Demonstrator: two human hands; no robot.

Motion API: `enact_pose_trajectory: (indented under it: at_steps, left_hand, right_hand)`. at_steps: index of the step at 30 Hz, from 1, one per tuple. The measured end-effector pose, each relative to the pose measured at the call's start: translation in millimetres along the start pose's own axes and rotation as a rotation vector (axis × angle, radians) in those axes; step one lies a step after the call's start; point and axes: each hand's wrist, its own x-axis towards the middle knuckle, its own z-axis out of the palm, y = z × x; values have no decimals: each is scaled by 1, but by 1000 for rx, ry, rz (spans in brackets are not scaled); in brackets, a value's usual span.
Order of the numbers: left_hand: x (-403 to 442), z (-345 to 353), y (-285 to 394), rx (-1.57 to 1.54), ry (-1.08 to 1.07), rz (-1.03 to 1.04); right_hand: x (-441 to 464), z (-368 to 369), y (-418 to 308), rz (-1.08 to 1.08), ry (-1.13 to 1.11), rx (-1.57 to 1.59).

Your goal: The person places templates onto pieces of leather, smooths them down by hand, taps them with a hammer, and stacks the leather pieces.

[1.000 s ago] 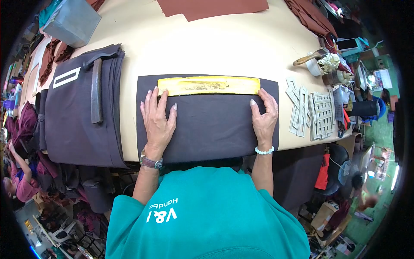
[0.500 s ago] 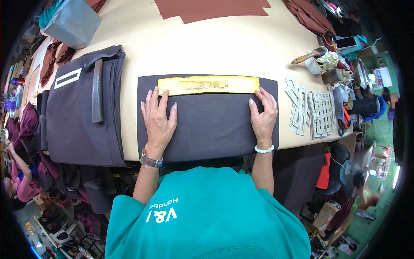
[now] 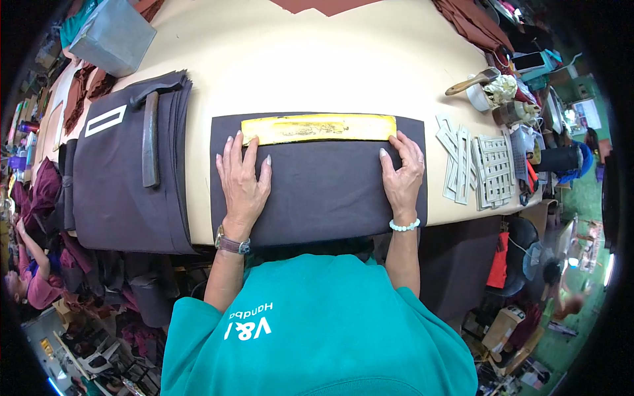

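Plainly, "V&", "Handba" on teal shirt; left hand, right hand at yellow strip, fingers loosely spread.

The spread left grip and right grip touch a yellow strip near its ends on a dark sheet; a hammer lies on a fabric stack.

We saw overhead-bright glare bleach the middle of the table; distortion bowed its near edge, details well beyond its right edge blurred, and black darkened the picture's corners.
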Motion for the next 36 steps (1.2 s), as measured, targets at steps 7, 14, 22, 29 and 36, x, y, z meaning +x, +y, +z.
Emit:
enact_pose_trajectory:
  at_steps: [7,14,22,29,36]
  left_hand:
    - [0,-1,1,11,-3,-6]
    - [0,-1,0,12,13,8]
    - [0,1,0,21,10,10]
    - [0,0,1,9,-3,-2]
    - [0,1,0,27,-7,-2]
  right_hand:
    - [0,1,1,-14,11,-8]
    - [0,1,0,-31,15,-24]
    - [-1,2,2,-36,13,-39]
    - [-1,2,1,-34,11,-38]
    - [-1,2,1,-33,8,-52]
